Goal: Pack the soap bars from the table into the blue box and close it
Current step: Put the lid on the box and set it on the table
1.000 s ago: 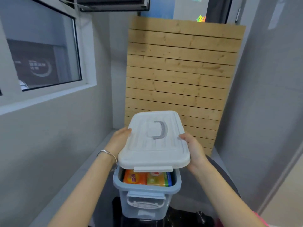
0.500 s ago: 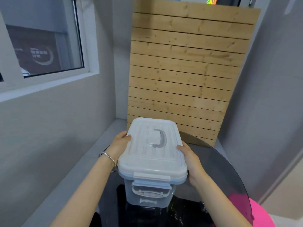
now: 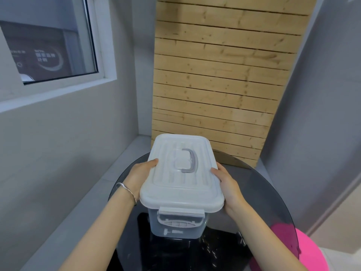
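The pale blue translucent box (image 3: 176, 226) stands on the round dark glass table (image 3: 259, 192). Its white lid (image 3: 180, 173), with a grey carry handle (image 3: 190, 160) lying flat on top, sits level on the box rim. My left hand (image 3: 139, 176) grips the lid's left edge and my right hand (image 3: 227, 184) grips its right edge. The front latch (image 3: 181, 212) hangs over the box's front handle. The soap bars are hidden under the lid.
A slatted wooden panel (image 3: 220, 79) leans upright behind the table. Grey walls close in on the left and right, with a window (image 3: 48, 45) at upper left. A pink round object (image 3: 304, 251) shows below the table's right edge.
The lid was held tilted above the open box with soap bars visible; both hands have lowered it flat onto the rim, covering the soap.
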Tool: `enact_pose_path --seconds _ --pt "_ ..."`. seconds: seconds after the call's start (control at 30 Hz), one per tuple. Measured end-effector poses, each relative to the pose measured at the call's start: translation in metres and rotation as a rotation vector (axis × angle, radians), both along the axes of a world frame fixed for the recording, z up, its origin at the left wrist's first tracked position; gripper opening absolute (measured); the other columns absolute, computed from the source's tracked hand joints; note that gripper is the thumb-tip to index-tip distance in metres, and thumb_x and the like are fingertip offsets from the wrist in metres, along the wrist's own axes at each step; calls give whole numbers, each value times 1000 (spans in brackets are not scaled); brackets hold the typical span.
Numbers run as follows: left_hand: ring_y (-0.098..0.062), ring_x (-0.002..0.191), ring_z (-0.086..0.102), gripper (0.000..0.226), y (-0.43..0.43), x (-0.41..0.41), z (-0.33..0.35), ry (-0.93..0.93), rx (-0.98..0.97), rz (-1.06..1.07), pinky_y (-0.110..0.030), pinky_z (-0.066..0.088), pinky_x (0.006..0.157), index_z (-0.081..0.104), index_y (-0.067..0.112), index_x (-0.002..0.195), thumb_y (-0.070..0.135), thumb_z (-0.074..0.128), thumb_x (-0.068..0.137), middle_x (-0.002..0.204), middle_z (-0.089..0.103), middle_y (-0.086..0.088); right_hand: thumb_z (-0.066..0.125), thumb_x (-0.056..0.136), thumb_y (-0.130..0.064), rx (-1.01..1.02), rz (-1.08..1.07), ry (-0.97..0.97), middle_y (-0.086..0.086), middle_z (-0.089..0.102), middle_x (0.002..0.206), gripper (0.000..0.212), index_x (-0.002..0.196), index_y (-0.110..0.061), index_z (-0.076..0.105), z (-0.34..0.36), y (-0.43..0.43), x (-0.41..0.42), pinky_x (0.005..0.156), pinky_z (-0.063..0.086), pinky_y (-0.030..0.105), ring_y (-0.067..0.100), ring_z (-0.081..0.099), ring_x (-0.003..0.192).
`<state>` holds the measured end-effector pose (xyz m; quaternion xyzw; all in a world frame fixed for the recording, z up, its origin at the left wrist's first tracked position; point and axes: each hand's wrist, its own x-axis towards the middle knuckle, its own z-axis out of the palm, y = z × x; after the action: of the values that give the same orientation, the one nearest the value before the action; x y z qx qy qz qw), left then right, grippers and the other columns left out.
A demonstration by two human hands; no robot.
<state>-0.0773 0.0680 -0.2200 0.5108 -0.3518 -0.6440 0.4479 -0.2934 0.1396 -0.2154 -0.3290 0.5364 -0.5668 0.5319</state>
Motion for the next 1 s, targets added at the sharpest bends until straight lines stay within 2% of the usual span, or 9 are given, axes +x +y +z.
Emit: enact_pose_path --seconds 0.13,0.2,0.3,0.4,0.53,0.63,0.73,0.83,1.0 --pt "-29 78 66 21 11 -24 1 -48 -12 122 -35 53 70 67 3 91 21 59 85 88 71 -12 47 91 -46 29 -40 43 -2 75 102 27 99 -30 68 -4 4 -25 75 51 31 14 70 91" --pt "-29 78 64 19 18 -46 2 3 -27 209 -37 51 75 65 2 88 18 57 86 88 69 -12 47 87 -59 24 -84 53 -7 72 109 39 107 -31 65 -12 8 -41 85 49 32 13 65 104" --pt "-28 77 59 15 27 -95 0 111 -56 378 -32 48 67 59 1 89 14 52 86 88 63 -12 48 79 -69 -43 -85 24 -9 65 126 62 125 -31 59 -24 14 -62 105 39 37 12 56 121" --pt "-28 82 58 13 33 -160 0 215 -46 582 -33 50 68 51 3 94 10 50 83 95 58 -10 54 68 -72 -94 -112 -10 -14 69 117 65 120 -33 60 -26 17 -80 89 43 25 6 61 112" --pt "-33 119 35 43 34 -230 7 157 -49 660 -38 37 97 33 0 121 10 54 85 135 33 -17 58 71 -65 -68 -140 -34 -11 68 120 66 127 -29 57 -32 13 -103 86 43 27 7 64 108" --pt "-33 129 24 61 31 -251 7 62 -9 524 -38 27 105 25 1 131 15 61 84 144 22 -17 50 84 -57 -99 -111 -167 -7 70 118 51 124 -28 61 -32 8 -113 78 45 26 4 68 99" --pt "-30 126 28 66 23 -235 -1 52 -11 462 -38 31 101 30 4 125 23 71 77 138 25 -15 50 90 -48 -106 -163 -244 -4 69 119 45 126 -23 60 -33 3 -121 85 46 29 13 62 107" --pt "-27 125 36 75 2 -193 -8 83 -16 511 -39 34 105 30 9 129 37 72 74 138 28 -9 59 89 -31 -153 -272 -230 -2 68 121 40 127 -20 58 -33 -1 -126 81 47 26 13 62 109" --pt "-23 107 54 64 -50 -132 -5 123 2 304 -37 44 94 46 10 129 41 66 76 125 56 -4 61 87 -10 -216 -437 67 0 60 130 54 138 -17 46 -23 -12 -131 82 47 23 16 59 113"
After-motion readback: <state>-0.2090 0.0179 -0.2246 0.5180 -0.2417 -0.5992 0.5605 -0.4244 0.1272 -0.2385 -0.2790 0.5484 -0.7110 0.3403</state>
